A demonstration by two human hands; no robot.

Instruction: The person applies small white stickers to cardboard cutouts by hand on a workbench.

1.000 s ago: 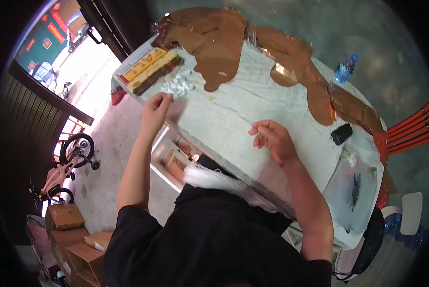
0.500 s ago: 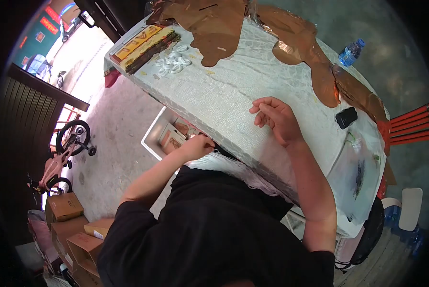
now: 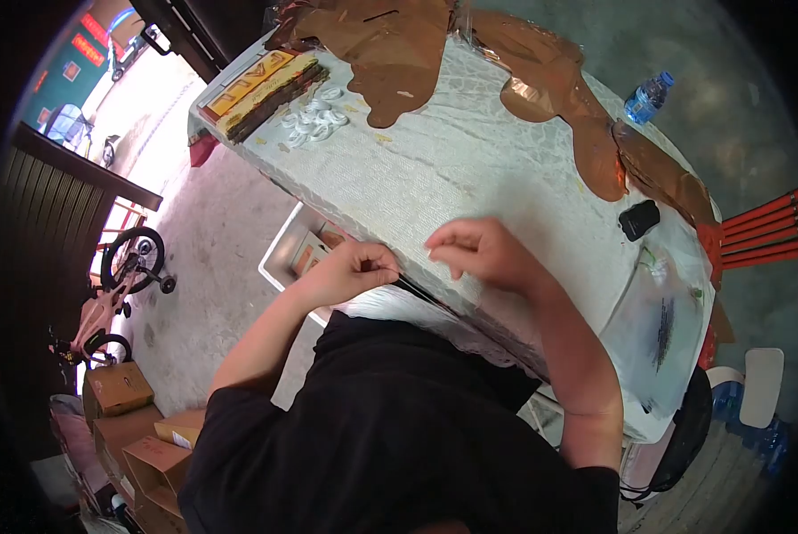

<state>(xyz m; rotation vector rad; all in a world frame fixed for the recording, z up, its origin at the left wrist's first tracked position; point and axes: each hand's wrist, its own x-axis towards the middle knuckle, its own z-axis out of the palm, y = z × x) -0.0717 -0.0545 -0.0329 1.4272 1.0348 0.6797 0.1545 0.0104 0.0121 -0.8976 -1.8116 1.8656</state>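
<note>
White cloth (image 3: pixel 452 169) lies below the right hand (image 3: pixel 483 254), grip half open; the left hand (image 3: pixel 356 270) curls pinched closed, both contents unclear.

On my feed, bright daylight fills the doorway (image 3: pixel 154 98) left of the cloth-covered counter (image 3: pixel 470 165), washing over the grey floor (image 3: pixel 194 240). Farther left of the counter I see a dark ribbed panel (image 3: pixel 43 214), a pink bicycle (image 3: pixel 101 316) and cardboard boxes (image 3: pixel 119 389); right of it, red slats (image 3: pixel 764 233).
</note>
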